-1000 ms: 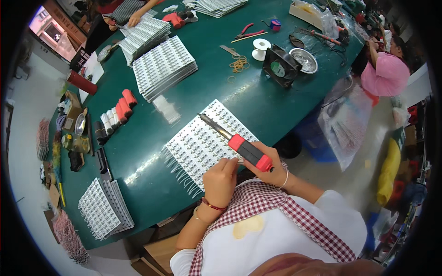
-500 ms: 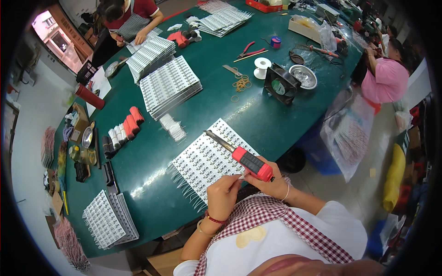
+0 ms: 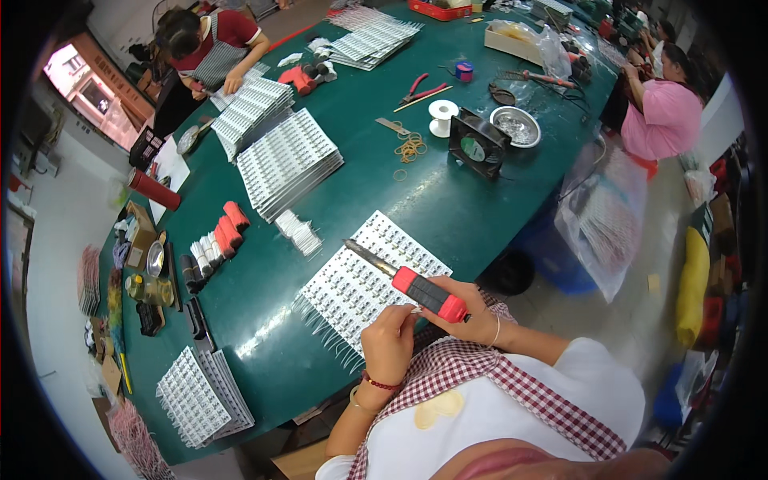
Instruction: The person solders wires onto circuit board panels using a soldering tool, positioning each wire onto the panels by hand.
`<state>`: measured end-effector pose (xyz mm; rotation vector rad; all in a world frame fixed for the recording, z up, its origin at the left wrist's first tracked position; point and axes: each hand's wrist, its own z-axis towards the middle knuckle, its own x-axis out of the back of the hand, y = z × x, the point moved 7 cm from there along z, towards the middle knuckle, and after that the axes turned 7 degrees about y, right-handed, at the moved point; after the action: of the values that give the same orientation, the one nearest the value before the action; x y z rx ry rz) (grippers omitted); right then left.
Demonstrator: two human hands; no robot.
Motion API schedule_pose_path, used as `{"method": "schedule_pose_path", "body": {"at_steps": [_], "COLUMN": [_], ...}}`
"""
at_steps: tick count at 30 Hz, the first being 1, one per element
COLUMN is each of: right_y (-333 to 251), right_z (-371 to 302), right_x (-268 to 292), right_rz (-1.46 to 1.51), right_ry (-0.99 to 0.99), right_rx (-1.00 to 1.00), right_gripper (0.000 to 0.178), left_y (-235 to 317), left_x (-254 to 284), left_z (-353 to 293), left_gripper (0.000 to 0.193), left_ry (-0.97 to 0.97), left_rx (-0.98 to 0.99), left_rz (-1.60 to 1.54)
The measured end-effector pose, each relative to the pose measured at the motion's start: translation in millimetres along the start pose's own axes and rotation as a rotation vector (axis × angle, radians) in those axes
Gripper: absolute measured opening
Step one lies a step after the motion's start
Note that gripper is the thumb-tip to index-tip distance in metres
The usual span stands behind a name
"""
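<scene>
My right hand [image 3: 472,316] is closed around the red and black handle of a utility knife [image 3: 428,294], its long dark blade slanting over the board. Beside it, my left hand [image 3: 388,344] pinches the ends of thin white wires [image 3: 416,310] at the board's near edge. Under both hands lies a white circuit board sheet [image 3: 360,272] covered in rows of small components, with pale wires fringing its left side. A small bundle of short white wires [image 3: 299,233] rests just beyond the sheet.
Stacked board sheets [image 3: 290,164] stand on the green table [image 3: 344,192], with more [image 3: 196,400] at left. Red and white wire bundles [image 3: 224,232] lie nearby. A fan [image 3: 478,146], white spool [image 3: 442,118], metal bowl [image 3: 516,126] and pliers [image 3: 416,86] sit farther right. Co-workers sit across and at right.
The knife's blade tip has shifted slightly left and down over the board, still in my right hand. My left hand keeps its pinch. The whole view has shifted a little.
</scene>
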<state>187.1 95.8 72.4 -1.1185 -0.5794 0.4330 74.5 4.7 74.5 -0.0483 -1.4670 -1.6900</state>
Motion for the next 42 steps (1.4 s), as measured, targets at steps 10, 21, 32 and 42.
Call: {"method": "schedule_pose_path", "body": {"at_steps": [10, 21, 32, 42], "right_y": [21.9, 23.2, 29.8, 23.4], "right_z": [-7.4, -3.7, -9.5, -6.8], "right_x": [0.4, -0.2, -5.3, -8.4], "right_rz": [0.051, 0.456, 0.500, 0.514], "right_ry": [0.035, -0.059, -0.080, -0.074], "right_rx": [-0.120, -0.550, -0.563, -0.537], "right_gripper": [0.042, 0.032, 0.034, 0.035], "left_y": [-4.9, 8.5, 6.3, 1.9], "left_x": [-8.5, -2.3, -3.9, 3.5], "left_z": [-3.4, 7.4, 2.4, 3.3], "left_gripper": [0.013, 0.014, 0.013, 0.014], "left_ry": [0.002, -0.045, -0.071, -0.029], "left_rx": [-0.024, 0.015, -0.027, 0.043], "left_rz": [-0.045, -0.131, -0.090, -0.097]}}
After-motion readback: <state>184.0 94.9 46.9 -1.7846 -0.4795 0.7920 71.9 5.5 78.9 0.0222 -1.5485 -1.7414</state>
